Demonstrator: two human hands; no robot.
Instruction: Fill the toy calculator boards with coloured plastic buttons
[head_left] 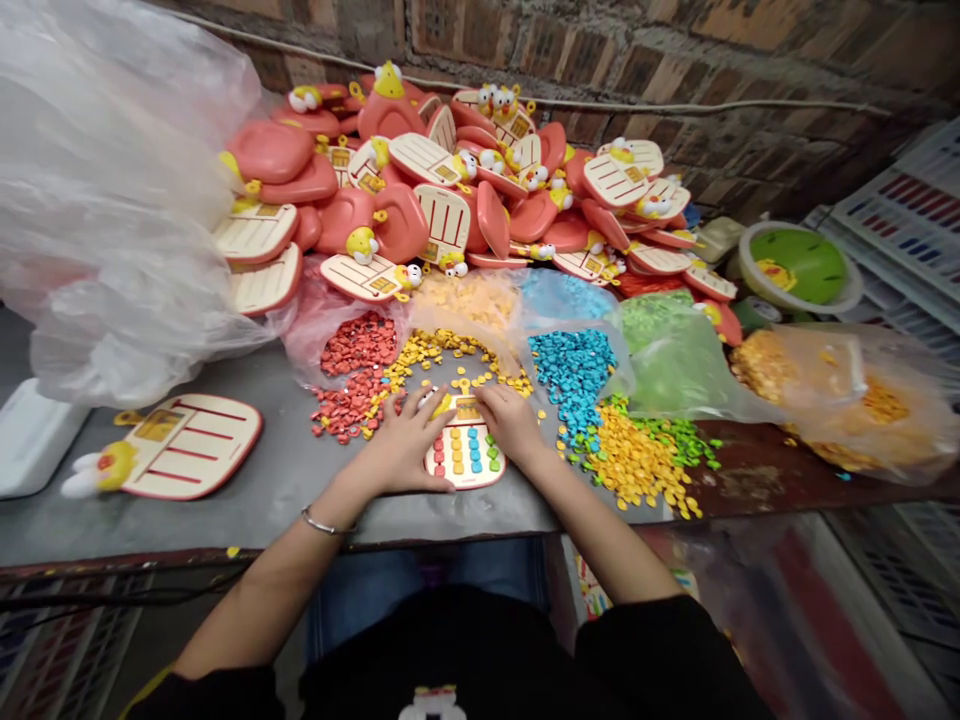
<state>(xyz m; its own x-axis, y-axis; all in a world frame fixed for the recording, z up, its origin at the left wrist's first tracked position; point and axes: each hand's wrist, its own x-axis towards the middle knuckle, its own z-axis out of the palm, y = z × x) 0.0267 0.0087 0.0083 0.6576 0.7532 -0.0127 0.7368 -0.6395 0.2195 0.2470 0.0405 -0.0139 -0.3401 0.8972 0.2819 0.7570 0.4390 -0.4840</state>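
Note:
A cream toy calculator panel (463,458) with rows of coloured keys lies on the grey table top (285,500), between my hands. My left hand (403,447) is spread over the panel's left edge, its thumb along the lower side. My right hand (510,420) rests on the panel's upper right corner, fingers curled over it. Loose yellow keys (442,350) curve around the panel's top, and a mixed yellow and green pile (637,460) lies to the right. Part of the panel is hidden under my fingers.
Behind the keys rises a heap of coral and cream toy shells (420,185). Red (358,375) and blue keys (574,375) lie on plastic bags. A clear plastic sheet (112,200) bulges at left, beside another toy panel (176,447). White crates (900,220) stand at right, below a brick wall.

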